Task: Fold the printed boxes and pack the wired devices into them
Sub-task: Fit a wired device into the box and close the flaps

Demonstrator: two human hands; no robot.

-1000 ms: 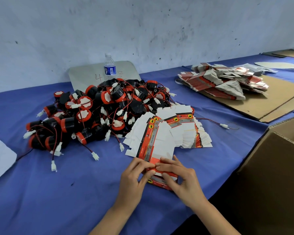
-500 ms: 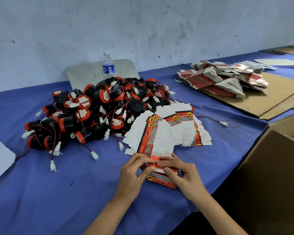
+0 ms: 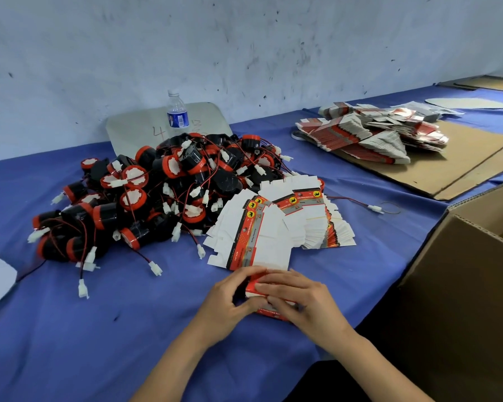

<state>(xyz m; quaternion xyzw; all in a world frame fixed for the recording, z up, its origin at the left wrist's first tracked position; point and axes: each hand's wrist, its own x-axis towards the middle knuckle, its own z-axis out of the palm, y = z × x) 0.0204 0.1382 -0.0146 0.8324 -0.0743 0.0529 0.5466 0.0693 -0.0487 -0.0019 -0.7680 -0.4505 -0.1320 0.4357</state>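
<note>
A small red printed box [image 3: 254,283] sits on the blue table near the front edge, held between both hands. My left hand [image 3: 230,300] grips its left end with curled fingers. My right hand [image 3: 299,300] covers its top and right side, fingers wrapped over it, hiding most of the box. Just behind lies a fanned stack of flat white-and-red box blanks [image 3: 276,224]. A big pile of black-and-red wired devices [image 3: 157,192] with white connectors spreads out behind and to the left.
An open brown carton [image 3: 471,271] stands at the right. More flat boxes [image 3: 369,134] lie on cardboard sheets at the back right. A water bottle [image 3: 177,114] stands by the wall behind the pile. A loose red wire with connector [image 3: 376,208] lies beside the blanks.
The box has gone from a flattened blank to a raised shape between my hands. My fingers have closed further round it.
</note>
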